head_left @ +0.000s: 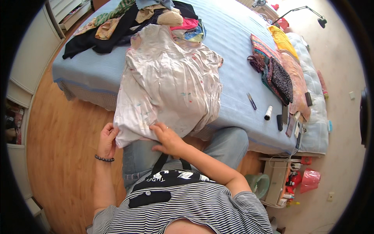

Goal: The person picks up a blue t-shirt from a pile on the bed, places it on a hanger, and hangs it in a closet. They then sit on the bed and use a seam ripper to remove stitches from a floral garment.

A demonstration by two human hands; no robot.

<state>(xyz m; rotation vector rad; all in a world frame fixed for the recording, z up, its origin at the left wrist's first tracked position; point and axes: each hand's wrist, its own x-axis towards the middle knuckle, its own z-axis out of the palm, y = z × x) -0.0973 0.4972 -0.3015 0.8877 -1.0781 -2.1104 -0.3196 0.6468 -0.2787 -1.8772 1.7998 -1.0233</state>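
Your left hand (106, 139) is pinching the shirt (169, 87); your right hand (171, 141) is touching it, loosely spread. It's lying unfolded at eleven o'clock, like the jumbled clothes (136, 24) beyond; seemingly folded clothes (279, 79) are sitting at two.

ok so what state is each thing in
white garment: spread out, wrinkled, overhanging the bed
left hand: pinching the garment's near-left edge
right hand: open, touching the garment
clothes pile: heaped, unfolded
drawer: pulled open
bracelet: on left wrist
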